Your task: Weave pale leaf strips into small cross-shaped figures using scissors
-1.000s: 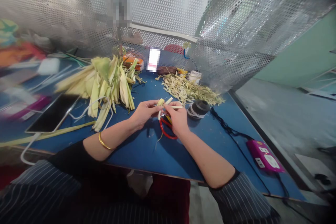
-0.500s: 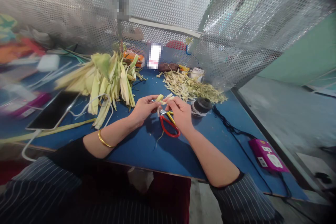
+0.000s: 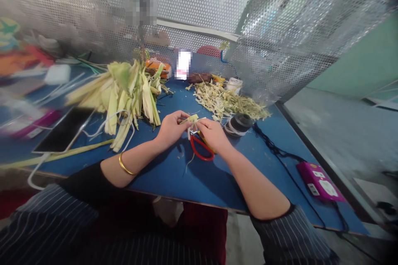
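Note:
Between my two hands is a small pale yellow-green piece of husk [image 3: 193, 118]. My left hand [image 3: 174, 127] pinches its left side, thumb on top. My right hand [image 3: 212, 132] has its fingertips closed on the right side, where a whitish strip shows. Fingers partly cover the piece, so its full shape is hidden. Just below the hands lie scissors [image 3: 202, 153] with red and yellow handles, partly covered by my right hand. A dark spool [image 3: 239, 125] wound with white cord stands right of my right hand.
Corn husks [image 3: 124, 95] are heaped at left, beside a tablet-like device [image 3: 64, 130] with a white cable. Husk scraps [image 3: 217, 101] form a pile at the back. A lit phone [image 3: 183, 64] leans behind. A purple power strip [image 3: 320, 182] sits at the right edge.
Both hands stay together at the piece. My right hand's strip, earlier sticking out to the right, is now drawn in close. The scissors' handles show more than a second ago.

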A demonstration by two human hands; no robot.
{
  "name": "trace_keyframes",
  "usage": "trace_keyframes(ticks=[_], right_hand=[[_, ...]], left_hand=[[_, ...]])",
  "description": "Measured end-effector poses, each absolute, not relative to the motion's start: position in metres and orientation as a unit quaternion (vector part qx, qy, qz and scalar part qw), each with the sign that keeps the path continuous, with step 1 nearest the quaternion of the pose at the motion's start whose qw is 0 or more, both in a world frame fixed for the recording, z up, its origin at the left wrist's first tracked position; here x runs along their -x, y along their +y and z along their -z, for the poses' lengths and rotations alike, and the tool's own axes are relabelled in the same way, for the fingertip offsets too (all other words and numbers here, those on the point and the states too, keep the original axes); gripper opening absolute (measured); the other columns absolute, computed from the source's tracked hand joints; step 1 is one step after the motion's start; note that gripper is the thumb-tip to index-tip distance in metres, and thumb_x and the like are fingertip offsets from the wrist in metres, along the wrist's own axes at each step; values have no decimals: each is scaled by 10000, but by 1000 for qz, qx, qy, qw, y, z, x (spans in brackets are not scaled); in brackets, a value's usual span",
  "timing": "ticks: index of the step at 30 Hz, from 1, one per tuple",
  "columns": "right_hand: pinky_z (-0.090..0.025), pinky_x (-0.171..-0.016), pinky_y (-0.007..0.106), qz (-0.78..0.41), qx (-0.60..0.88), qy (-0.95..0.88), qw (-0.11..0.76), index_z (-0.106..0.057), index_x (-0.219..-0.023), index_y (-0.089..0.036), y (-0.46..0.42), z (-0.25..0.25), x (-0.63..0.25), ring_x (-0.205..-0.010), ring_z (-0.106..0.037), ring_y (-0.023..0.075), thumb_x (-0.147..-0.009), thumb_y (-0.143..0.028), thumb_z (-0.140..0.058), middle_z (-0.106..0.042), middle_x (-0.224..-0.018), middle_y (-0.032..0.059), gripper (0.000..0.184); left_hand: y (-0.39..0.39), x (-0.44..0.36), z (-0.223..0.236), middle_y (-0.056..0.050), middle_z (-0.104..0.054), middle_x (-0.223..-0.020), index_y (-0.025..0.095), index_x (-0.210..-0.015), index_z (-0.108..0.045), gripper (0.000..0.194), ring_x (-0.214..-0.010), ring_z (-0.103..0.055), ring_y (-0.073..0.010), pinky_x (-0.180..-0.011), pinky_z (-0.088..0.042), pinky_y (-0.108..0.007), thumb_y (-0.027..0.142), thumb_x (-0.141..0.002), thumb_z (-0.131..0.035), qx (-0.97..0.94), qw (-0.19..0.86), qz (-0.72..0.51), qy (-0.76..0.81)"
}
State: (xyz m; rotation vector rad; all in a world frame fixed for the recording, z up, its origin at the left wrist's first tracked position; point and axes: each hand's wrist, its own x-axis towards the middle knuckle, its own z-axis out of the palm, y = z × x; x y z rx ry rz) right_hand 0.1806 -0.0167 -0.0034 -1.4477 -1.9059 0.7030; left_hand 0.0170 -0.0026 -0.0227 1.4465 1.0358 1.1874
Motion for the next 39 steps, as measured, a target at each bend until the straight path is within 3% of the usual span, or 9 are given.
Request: trace_keyframes(ticks=[3,11,15,20,27,31,35,39], right_hand=[[-333,-568,238,-281,562,-718,299,-627,-633,-185,-16,2,-181,-574,-486,123,-825,-270,-443,-540,-554,-10,280],[-374,-514,249,-341,580,-664,327,-671,-645,-189,-17,6,-181,-491,-526,127,-786,-280,-463,-606,-550,1,267],[-379,-541,251,-320,574,-680,325,-642,-602,-199,-19,4,-180,-498,-525,122,-786,-252,-471,-583,-538,-17,256],[-349,-594,266,-205,569,-730,317,-619,-604,-201,-21,2,-178,-565,-513,132,-845,-286,-478,-600,-586,1,291],[-340,-588,263,-230,584,-701,338,-621,-629,-204,-20,3,-182,-549,-518,133,-850,-337,-528,-585,-543,-11,274],[-361,-624,256,-189,520,-754,355,-599,-608,-195,-21,2,-181,-619,-512,123,-847,-280,-540,-563,-658,1,260],[-384,-641,263,-179,529,-722,408,-630,-646,-195,-21,2,-180,-646,-521,127,-843,-330,-553,-582,-691,7,252],[-409,-575,263,-281,569,-645,426,-624,-611,-184,-18,7,-181,-550,-521,119,-794,-392,-596,-597,-574,-6,277]], left_hand=[[-4,-17,25,-50,-722,-757,155,-909,-643,270,-674,-678,-181,-656,-512,-287,364,-742,-677,-623,446,-474,433],[-7,-21,25,-47,-710,-735,153,-908,-634,305,-663,-662,-171,-634,-485,-266,395,-730,-684,-585,490,-475,439],[-7,-18,25,-23,-683,-700,160,-885,-657,286,-609,-606,-142,-590,-442,-238,393,-722,-685,-626,428,-463,460],[-9,-16,20,-28,-682,-741,179,-897,-670,225,-648,-587,-147,-618,-423,-239,363,-773,-627,-684,347,-441,466],[-17,-17,14,-7,-656,-724,209,-902,-666,179,-645,-552,-135,-617,-382,-227,333,-814,-571,-730,244,-415,484],[-15,-17,12,2,-644,-692,202,-906,-667,174,-612,-538,-128,-592,-382,-219,304,-784,-594,-710,274,-432,484],[-10,-17,13,-5,-659,-687,176,-890,-662,200,-612,-566,-136,-601,-415,-224,306,-740,-638,-668,362,-461,458],[-10,-17,16,-19,-683,-748,174,-920,-659,211,-658,-593,-141,-634,-433,-229,303,-757,-619,-678,382,-454,434]])
